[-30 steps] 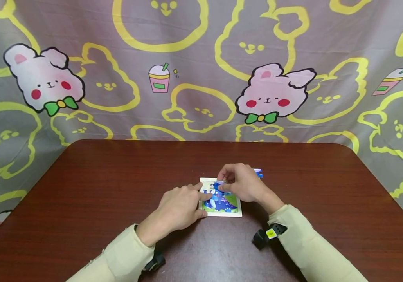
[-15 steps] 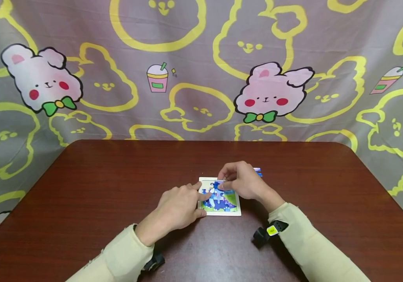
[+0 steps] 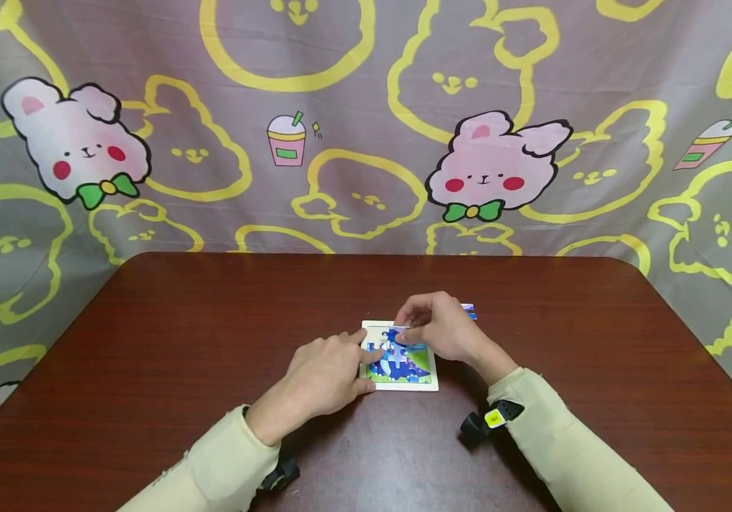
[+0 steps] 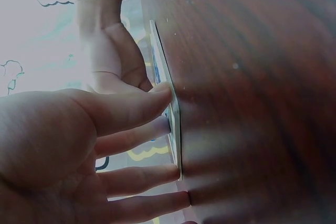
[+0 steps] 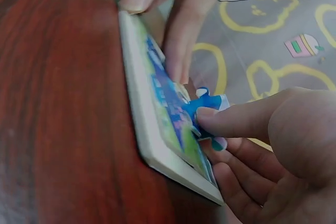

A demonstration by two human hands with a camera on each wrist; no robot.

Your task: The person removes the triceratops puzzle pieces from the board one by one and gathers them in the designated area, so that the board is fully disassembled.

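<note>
We record a square, white-rimmed puzzle tray (image 3: 404,387) on the dark red-brown wooden table (image 3: 212,306). Near side: filled with interlocked blue, green and purple pieces (image 3: 407,371). Far-left corner: bare cream backing. The right hand (image 3: 439,328) pinches a blue, knobbed jigsaw piece (image 5: 210,102), tilted at the tray's far side; we cannot tell whether it touches its neighbours. The left hand (image 3: 327,371), fingers extended, touches the tray's left edge. A loose blue-and-white piece (image 3: 470,311) lies beyond the right hand. We judge over half done, the far row unfinished.
</note>
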